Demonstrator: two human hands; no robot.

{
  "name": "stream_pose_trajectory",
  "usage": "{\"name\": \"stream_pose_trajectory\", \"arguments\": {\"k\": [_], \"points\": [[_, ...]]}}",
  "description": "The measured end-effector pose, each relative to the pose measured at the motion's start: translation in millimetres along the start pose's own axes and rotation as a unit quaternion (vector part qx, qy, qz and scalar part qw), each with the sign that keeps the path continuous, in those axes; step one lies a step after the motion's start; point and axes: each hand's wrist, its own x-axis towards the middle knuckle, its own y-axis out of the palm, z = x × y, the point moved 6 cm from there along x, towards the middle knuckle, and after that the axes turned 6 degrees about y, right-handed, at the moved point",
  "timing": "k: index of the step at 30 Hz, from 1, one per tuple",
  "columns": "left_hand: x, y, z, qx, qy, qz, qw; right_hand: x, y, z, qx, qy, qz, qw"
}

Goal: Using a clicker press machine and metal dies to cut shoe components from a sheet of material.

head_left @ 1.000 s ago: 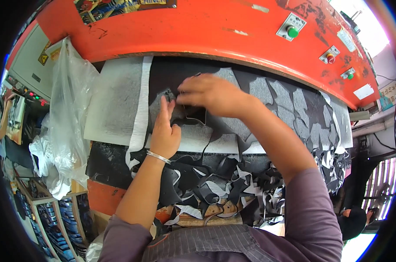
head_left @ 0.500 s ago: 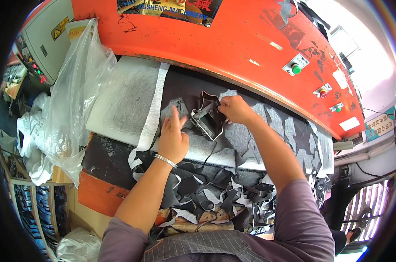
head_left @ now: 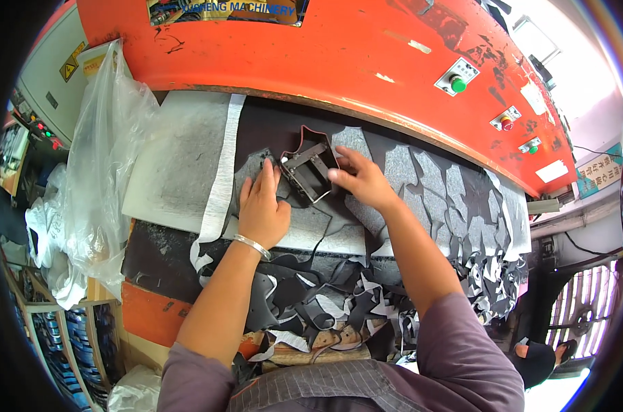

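Note:
A steel cutting die with a cross-braced frame and reddish upper rim rests on a black sheet on the machine bed. My right hand is at the die's right side, thumb and forefinger spread, the thumb at its edge. To the left of the die, my left hand has its fingers stretched out over a grey cut piece, fingertips near the die's left wall. A silver bangle circles my left wrist. Right of the die lie several grey pieces with cut outlines.
The orange machine beam spans the far side, with a green button and a red button. Dark offcuts heap along the near edge. A clear plastic bag hangs left. A seated person's leg shows at lower right.
My right thumb and forefinger have spread from their pinch on the die's wall. The die sits turned a little and closer to my left fingers. The whole view has shifted slightly.

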Motion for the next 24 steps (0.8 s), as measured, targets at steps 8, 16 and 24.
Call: {"name": "stream_pose_trajectory", "arguments": {"k": [8,16,24], "points": [[9.5,0.0,0.9,-0.01,0.007,0.011,1.0,-36.5,9.8,8.0,-0.062,-0.057,-0.044,0.995],[7.3,-0.7,2.9,-0.016,0.0,0.002,1.0,-39.4,9.3,19.5,-0.123,-0.081,-0.068,0.987],[7.7,-1.7,2.5,-0.024,0.001,0.007,1.0,-24.6,-0.8,19.4,-0.1,-0.095,-0.026,0.99]]}}
